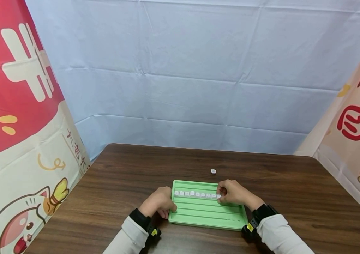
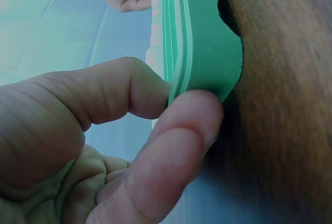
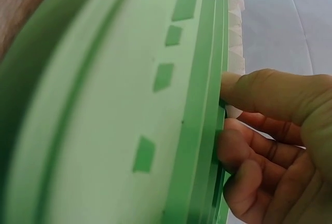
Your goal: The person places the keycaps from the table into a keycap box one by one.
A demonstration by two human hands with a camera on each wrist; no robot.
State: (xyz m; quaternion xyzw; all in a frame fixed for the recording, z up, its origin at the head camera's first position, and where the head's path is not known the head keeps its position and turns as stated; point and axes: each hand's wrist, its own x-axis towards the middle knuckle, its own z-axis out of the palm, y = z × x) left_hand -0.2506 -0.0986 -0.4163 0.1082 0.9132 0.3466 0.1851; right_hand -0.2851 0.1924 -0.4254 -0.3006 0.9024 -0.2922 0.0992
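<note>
Tiles [image 1: 197, 194] stand in one white row on the second groove from the far edge of the green tray [image 1: 205, 213], and this row runs left to right across the tray, parallel to its long side, so its long axis lies crosswise to the person. The tray lies flat on the brown table [image 1: 119, 183], near the person's edge, with its long side also going left to right. The right hand [image 1: 234, 192] rests at the right end of the row; its fingers are curled, and the fingertips [image 3: 233, 86] touch the last tile there, I think to push or to seat it against the others so the row stays tight. The left hand [image 1: 159, 203] is at the left short edge of the tray; in the left wrist view the thumb and a finger [image 2: 179, 146] pinch the rim between them, most likely to keep the tray from sliding while the other hand works on the row. So both hands are closed on something, the left one on the tray, the right one on the end tile. One more tile [image 1: 213, 171] lies alone on the table, just beyond the far edge of the tray and apart from it. I cannot read what is printed on the tiles.
</note>
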